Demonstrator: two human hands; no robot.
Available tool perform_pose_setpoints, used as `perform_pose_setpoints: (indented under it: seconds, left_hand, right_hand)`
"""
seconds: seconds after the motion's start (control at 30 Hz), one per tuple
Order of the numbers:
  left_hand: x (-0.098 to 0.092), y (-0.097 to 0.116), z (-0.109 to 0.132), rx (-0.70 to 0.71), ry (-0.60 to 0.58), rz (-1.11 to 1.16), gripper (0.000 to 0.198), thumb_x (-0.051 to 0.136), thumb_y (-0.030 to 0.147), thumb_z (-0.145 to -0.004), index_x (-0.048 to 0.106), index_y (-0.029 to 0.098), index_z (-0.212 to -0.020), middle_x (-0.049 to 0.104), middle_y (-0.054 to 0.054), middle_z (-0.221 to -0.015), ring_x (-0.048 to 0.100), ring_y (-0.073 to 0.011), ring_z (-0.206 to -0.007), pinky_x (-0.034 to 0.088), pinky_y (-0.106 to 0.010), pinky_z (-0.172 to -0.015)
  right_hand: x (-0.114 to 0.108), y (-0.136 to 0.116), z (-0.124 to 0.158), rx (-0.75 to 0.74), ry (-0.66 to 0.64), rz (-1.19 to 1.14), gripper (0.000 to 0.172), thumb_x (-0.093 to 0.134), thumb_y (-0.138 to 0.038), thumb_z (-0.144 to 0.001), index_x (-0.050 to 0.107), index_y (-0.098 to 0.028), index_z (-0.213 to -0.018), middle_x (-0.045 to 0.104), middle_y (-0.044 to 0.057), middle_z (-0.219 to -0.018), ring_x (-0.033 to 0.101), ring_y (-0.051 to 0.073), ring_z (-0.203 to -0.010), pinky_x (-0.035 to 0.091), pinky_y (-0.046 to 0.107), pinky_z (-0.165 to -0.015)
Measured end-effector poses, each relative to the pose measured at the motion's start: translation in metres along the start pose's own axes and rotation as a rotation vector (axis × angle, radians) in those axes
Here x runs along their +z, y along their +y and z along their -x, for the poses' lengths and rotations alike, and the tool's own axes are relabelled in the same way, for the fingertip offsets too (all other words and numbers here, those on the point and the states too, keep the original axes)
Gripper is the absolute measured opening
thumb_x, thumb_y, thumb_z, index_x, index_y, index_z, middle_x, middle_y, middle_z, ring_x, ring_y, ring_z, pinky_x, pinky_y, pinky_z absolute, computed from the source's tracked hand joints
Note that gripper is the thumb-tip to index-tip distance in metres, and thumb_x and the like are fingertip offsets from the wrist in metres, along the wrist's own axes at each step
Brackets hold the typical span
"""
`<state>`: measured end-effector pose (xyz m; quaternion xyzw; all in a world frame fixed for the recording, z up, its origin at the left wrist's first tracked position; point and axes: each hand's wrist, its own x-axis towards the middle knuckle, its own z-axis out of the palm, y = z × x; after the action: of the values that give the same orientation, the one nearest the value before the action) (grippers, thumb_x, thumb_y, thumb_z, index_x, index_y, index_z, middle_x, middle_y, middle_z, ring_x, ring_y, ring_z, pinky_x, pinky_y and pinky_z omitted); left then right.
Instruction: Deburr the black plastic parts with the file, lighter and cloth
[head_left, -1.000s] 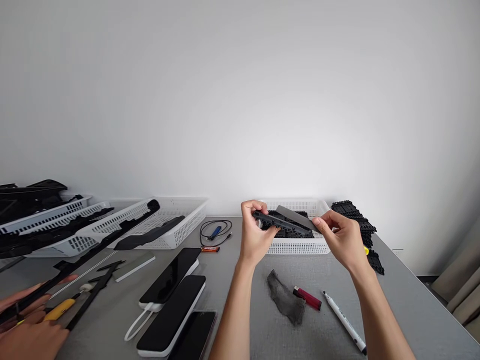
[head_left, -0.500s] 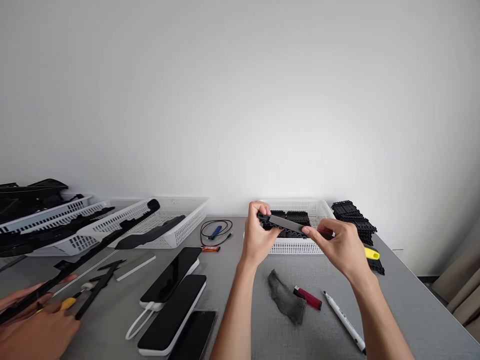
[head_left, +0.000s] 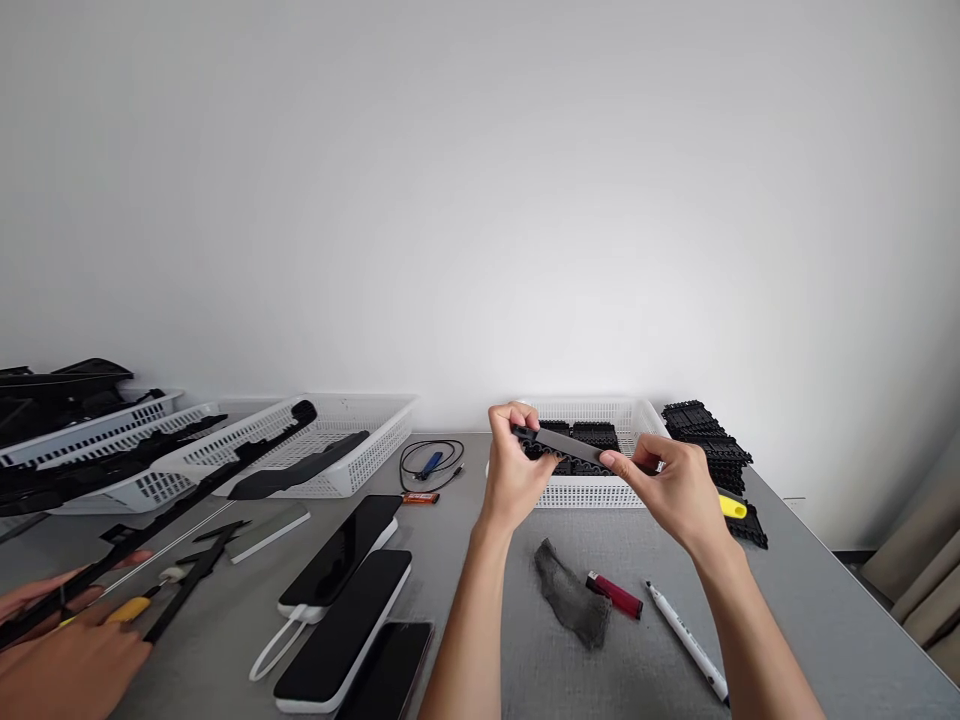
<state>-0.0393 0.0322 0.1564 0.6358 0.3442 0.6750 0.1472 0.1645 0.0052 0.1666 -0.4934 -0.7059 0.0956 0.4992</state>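
My left hand [head_left: 512, 470] is closed around a small black plastic part [head_left: 523, 433] with a scalloped lower edge, held up before the white basket. My right hand [head_left: 679, 490] is closed on a flat file [head_left: 562, 443], thumb on its grey blade; its yellow handle [head_left: 733, 507] sticks out behind the hand. The blade lies along the black part, seemingly touching it; the exact contact is hidden. Similar black ridged parts [head_left: 596, 435] fill the white basket [head_left: 592, 493] behind my hands. More black ridged parts [head_left: 705, 430] are stacked to its right.
Nearer on the grey table [head_left: 825, 620] lie a dark cloth scrap [head_left: 574, 595], a red lighter [head_left: 615, 595] and a white marker [head_left: 688, 640]. Phones and power banks [head_left: 345, 630] lie left. A co-worker's hands [head_left: 75, 650] hold a long black strip [head_left: 172, 510] beside white baskets [head_left: 360, 455].
My right hand and the file have slid slightly left along the black part. My left hand barely moved. The co-worker's nearer hand has shifted a little left and down.
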Motion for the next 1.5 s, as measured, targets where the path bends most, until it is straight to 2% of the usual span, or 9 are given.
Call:
perform_pose_setpoints:
  seconds: [0.2,0.47,0.63,0.73,0.93,1.2,1.37,1.5]
  left_hand:
    - [-0.006,-0.002,-0.002,0.019,0.017,0.035,0.053,0.064,0.002,-0.066,0.028,0.029,-0.094,0.042,0.002,-0.095,0.048,-0.0123,-0.09,0.041,-0.026,-0.082]
    - [0.005,0.0,0.002,0.003,-0.011,-0.023,0.053,0.066,0.004,-0.068,0.028,0.028,-0.094,0.043,0.002,-0.095,0.048,-0.0117,-0.087,0.04,-0.026,-0.08]
    - [-0.003,-0.004,-0.001,-0.001,0.025,-0.005,0.053,0.065,0.002,-0.066,0.028,0.028,-0.094,0.043,0.002,-0.095,0.048,-0.0123,-0.09,0.04,-0.027,-0.083]
    - [-0.005,-0.003,-0.002,0.0,0.024,-0.014,0.052,0.064,0.002,-0.065,0.028,0.028,-0.093,0.044,0.002,-0.095,0.048,-0.0126,-0.09,0.041,-0.028,-0.083]
    - [0.003,0.001,0.001,-0.008,-0.002,-0.047,0.052,0.065,0.003,-0.066,0.028,0.028,-0.093,0.044,0.002,-0.095,0.049,-0.0118,-0.088,0.041,-0.026,-0.081]
    - [-0.011,-0.003,-0.005,-0.051,0.032,0.047,0.054,0.066,0.003,-0.064,0.028,0.028,-0.093,0.043,0.002,-0.095,0.048,-0.012,-0.09,0.043,-0.026,-0.084]
    - [-0.002,-0.003,0.0,-0.035,-0.002,-0.021,0.052,0.068,0.005,-0.066,0.03,0.028,-0.095,0.044,0.002,-0.097,0.049,-0.0116,-0.091,0.042,-0.026,-0.085]
    - [-0.001,-0.002,-0.001,-0.031,-0.004,0.02,0.054,0.067,0.003,-0.064,0.031,0.028,-0.095,0.044,0.002,-0.096,0.049,-0.0114,-0.091,0.042,-0.026,-0.084]
  right_hand:
    - [-0.008,0.008,-0.003,0.02,-0.024,0.05,0.063,0.061,-0.075,-0.081,0.041,-0.022,-0.054,0.042,-0.003,-0.051,0.03,0.011,-0.05,0.023,0.028,-0.047]
    - [-0.003,0.002,-0.001,0.019,-0.006,0.027,0.064,0.061,-0.076,-0.08,0.039,-0.022,-0.054,0.039,-0.003,-0.05,0.031,0.011,-0.05,0.022,0.028,-0.048]
    - [-0.007,0.013,-0.006,0.04,-0.056,0.023,0.062,0.063,-0.072,-0.081,0.04,-0.022,-0.055,0.039,-0.004,-0.051,0.029,0.011,-0.05,0.022,0.028,-0.048]
    - [-0.012,0.018,-0.007,0.054,-0.037,-0.011,0.061,0.064,-0.07,-0.081,0.037,-0.022,-0.055,0.037,-0.004,-0.051,0.028,0.011,-0.051,0.022,0.028,-0.048]
    - [-0.003,0.007,-0.004,0.044,-0.053,-0.056,0.062,0.063,-0.072,-0.081,0.037,-0.022,-0.055,0.038,-0.004,-0.051,0.029,0.011,-0.05,0.023,0.029,-0.048]
    - [-0.008,0.011,-0.006,0.077,-0.046,-0.001,0.062,0.062,-0.072,-0.082,0.038,-0.022,-0.054,0.038,-0.003,-0.051,0.028,0.011,-0.05,0.021,0.029,-0.048]
    - [-0.002,0.005,-0.003,0.054,-0.055,-0.071,0.062,0.063,-0.073,-0.081,0.04,-0.022,-0.055,0.04,-0.003,-0.051,0.031,0.011,-0.05,0.024,0.028,-0.05]
    - [0.0,0.003,-0.004,0.06,-0.083,-0.05,0.061,0.063,-0.072,-0.082,0.041,-0.022,-0.055,0.041,-0.003,-0.051,0.032,0.011,-0.051,0.024,0.029,-0.05]
